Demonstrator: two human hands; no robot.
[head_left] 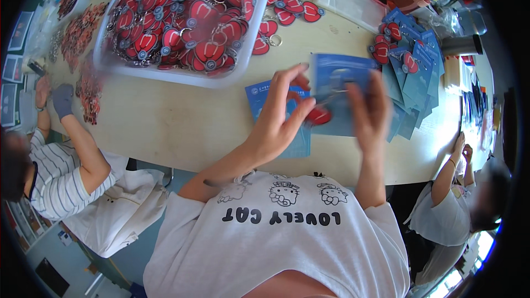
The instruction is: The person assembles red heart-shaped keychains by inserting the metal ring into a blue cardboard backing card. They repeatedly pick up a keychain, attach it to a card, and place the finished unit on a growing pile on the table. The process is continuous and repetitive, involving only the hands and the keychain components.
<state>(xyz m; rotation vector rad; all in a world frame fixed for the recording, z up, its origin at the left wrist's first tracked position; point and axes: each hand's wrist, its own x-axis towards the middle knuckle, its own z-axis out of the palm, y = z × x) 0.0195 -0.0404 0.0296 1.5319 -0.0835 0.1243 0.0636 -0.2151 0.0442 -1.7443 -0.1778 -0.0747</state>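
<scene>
My left hand (279, 110) is beside a blue card (331, 66), its fingers curved and apart. Its thumb tip is close to a red heart-like keychain (319, 115) whose metal chain runs across the card. My right hand (371, 111), smeared by motion, grips the card at its right side, with the thumb over its front. Another blue card (301, 146) lies on the table partly under my left hand and the raised card. A white plastic bin (171, 80) heaped with red keychains (207, 49) stands at the far left.
More keychains (290, 8) lie loose beside the bin. A pile of blue cards (411, 91) with keychains on it is at the right, near a clear plastic box (348, 3). One person (72, 160) sits at the left, another (447, 204) at the right.
</scene>
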